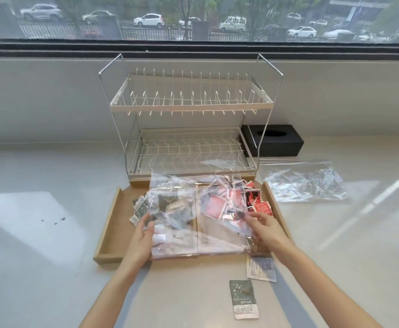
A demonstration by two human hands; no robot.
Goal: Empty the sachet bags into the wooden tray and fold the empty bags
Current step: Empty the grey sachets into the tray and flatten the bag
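At centre frame, my left hand (pixel 144 229) is gripping the left edge of a clear bag (pixel 193 233) lying over the wooden tray (pixel 109 223), where grey and red sachets (pixel 213 204) are piling up. My right hand (pixel 263 224) is pinching its right edge. At right, another full bag (pixel 304 183) is lying on the surface (pixel 40 256).

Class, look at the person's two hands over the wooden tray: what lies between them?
In the head view, a clear plastic bag spans from the left hand to the right hand, over sachets in the wooden tray.
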